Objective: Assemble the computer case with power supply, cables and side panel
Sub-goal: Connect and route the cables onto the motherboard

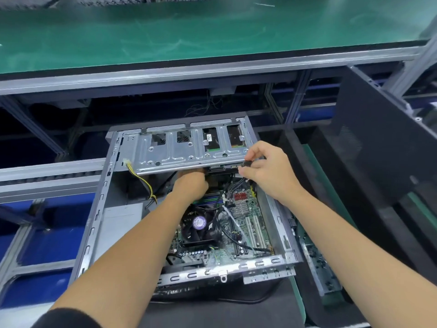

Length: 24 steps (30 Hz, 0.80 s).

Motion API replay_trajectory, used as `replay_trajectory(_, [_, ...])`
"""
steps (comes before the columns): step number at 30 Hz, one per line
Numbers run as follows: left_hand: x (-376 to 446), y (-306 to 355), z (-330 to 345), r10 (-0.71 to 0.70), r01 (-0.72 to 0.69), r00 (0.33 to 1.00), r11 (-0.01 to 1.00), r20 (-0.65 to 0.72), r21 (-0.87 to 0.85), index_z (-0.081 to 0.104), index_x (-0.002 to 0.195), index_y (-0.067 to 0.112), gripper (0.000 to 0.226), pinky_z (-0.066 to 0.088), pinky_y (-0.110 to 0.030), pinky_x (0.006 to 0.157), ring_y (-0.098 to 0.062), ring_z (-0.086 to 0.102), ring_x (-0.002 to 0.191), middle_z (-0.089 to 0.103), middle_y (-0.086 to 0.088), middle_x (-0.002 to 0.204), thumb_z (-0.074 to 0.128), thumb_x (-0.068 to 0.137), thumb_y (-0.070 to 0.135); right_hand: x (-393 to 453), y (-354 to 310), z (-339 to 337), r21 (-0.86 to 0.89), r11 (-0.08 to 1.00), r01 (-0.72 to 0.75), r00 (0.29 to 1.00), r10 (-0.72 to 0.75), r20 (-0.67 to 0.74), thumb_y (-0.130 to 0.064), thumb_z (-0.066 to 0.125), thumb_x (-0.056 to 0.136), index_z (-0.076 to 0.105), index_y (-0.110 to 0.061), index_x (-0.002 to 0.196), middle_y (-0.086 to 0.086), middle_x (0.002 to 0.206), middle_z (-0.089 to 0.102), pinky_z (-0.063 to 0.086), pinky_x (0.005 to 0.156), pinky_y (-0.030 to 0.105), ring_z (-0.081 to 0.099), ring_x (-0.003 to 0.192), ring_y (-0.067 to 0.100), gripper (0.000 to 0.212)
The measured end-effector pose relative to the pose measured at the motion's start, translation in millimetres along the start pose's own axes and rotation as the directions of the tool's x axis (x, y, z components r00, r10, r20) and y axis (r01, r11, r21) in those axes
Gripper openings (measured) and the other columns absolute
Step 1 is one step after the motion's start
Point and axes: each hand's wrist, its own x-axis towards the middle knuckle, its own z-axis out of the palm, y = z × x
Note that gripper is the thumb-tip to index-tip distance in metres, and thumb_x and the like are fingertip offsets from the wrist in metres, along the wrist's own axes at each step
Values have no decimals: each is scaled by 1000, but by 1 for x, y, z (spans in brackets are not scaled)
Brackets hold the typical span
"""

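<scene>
Head view shows the open computer case (99,209) lying on its side in front of me, motherboard (236,233) facing up and the drive cage (189,147) spanning its far end; everything else I place from that cage. Just under the cage's near right corner, my right hand (267,174) pinches a small black connector (247,164) between thumb and fingertips, with its dark cables (238,183) trailing down toward the board. My left hand (190,185) reaches in beneath the middle of the cage's near edge; its fingers are tucked under the metal, so I cannot tell whether they hold anything. Off the cage's near left corner a yellow-and-black power lead (142,179) with a pale plug hangs loose, running down toward the grey power supply (118,223) on the case's left side. To the right of the cage, well apart from it, the dark side panel (378,143) leans upright, not yet fitted. I judge I am at the cabling step, connecting a drive under the cage. Next I need to line the plug up square with its socket, which I can barely see, and press it straight in without bending anything.
</scene>
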Motion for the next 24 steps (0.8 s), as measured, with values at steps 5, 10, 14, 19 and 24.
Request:
replay_trajectory(5, [13,0,-6,-4,2,999,999,48,33,51,128,6,34,44,-43,97,-36,54,116,55,-17,130,44,99,22,6,1,4,-51,998,36,999,-35,12,-4,78,79,54,-21,77,1,59,57,38,47,8,41,45,7,30])
replay_trajectory(10, [26,-5,-9,-19,27,988,998,156,-51,58,114,6,26,46,-34,80,-26,57,86,60,-10,100,42,100,22,6,4,8,-76,994,75,997,-74,10,-2,75,80,52,-24,75,14,77,64,44,55,16,49,56,14,31])
replay_trajectory(14, [23,-10,-13,-47,75,968,992,247,-102,49,90,13,22,37,-30,60,-13,40,62,46,-1,76,34,102,22,11,4,9,-95,993,64,998,-63,19,-4,75,80,51,-25,74,8,67,58,42,53,18,45,53,14,33])
replay_trajectory(19, [21,-14,-9,37,-7,978,989,204,-146,48,78,22,22,30,-26,52,-14,40,59,55,-4,76,39,98,21,12,5,10,-120,988,93,996,-91,24,-2,73,80,51,-24,75,11,75,62,45,56,19,48,55,14,32])
replay_trajectory(24, [20,-13,-7,35,-14,985,992,166,-123,50,90,18,12,33,-28,54,-15,44,63,50,0,71,41,97,19,8,8,9,-104,988,113,994,-111,21,3,71,80,51,-19,74,7,73,57,52,61,38,48,55,18,30])
